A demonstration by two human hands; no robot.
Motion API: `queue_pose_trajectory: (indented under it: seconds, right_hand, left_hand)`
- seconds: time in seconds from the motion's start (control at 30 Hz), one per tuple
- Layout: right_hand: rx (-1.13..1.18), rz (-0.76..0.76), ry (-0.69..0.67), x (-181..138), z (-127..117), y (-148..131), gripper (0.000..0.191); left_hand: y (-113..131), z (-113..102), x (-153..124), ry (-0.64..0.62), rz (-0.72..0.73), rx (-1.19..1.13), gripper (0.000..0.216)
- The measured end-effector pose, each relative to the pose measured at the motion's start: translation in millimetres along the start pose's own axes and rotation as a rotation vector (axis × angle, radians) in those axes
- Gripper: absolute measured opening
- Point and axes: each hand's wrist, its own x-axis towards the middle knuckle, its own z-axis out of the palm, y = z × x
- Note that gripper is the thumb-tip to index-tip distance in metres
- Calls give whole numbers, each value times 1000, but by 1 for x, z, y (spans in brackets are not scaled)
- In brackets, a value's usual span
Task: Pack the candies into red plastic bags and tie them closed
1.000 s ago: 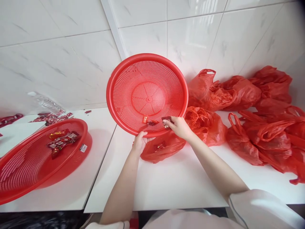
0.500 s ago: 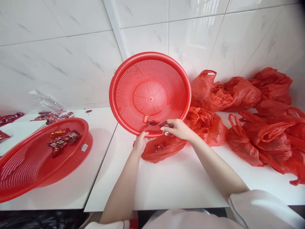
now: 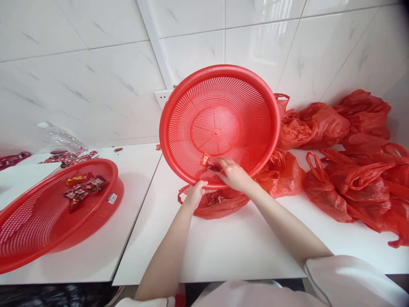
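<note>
A red mesh plastic basket (image 3: 255, 96) is tilted toward me on its edge. My left hand (image 3: 194, 195) grips its lower rim, fingers partly hidden. Inside the low side of the basket, my right hand (image 3: 234, 174) reaches with fingers stretched and apart, by a few small dark wrapped pieces (image 3: 212, 167) and a red packet with yellow marks (image 3: 204, 160). Directly below the rim, a red plastic bag (image 3: 223, 209) lies open with several wrapped pieces in it.
A second red basket (image 3: 110, 183) on the left holds several red and gold packets (image 3: 84, 187). Filled red plastic bags (image 3: 364, 179) crowd the right side. A clear plastic bottle (image 3: 64, 137) lies near the tiled wall, beside loose packets. A wall socket (image 3: 162, 97) shows behind the basket.
The basket has shifted right and looks larger. My right hand, earlier pinching a dark wrapped piece at the rim above the bag, is now inside the basket with fingers spread. More pieces show in the bag.
</note>
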Motion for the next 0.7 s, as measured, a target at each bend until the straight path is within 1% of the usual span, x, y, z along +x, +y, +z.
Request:
queue_pose_trajectory:
  seconds: [0.07,0.1,0.23,0.27,0.33,0.4,0.47,0.6,0.7]
  right_hand:
    - [83,89,-23,1,1,5,41]
    - [140,132,-11,3,0,8,39]
    - [309,249,133,9,-6,22,27]
    - [376,263,153,10,-7,25,26]
    - [599,292,145,13,-9,31,25]
    - [842,322,106,14,-10,34,28]
    - [988,343,95,15,-11,36,34]
    - [1099,330,138,15,-15,32,46]
    - [1099,319,148,13,-18,26,52]
  left_hand:
    - [-1,2,-2,-19,-22,13,24]
    - [-1,2,-2,-28,-31,19,24]
    - [-2,0,-2,-37,-45,38,22]
    - [-2,-1,-1,-32,-43,37,21]
    - [-2,-2,0,-22,-38,22,20]
    - [-2,-1,1,-2,-37,4,19]
    - [-1,-1,1,25,-37,-13,17]
    - [0,-2,4,51,-37,-56,13]
    - [0,-4,5,69,-32,-60,10]
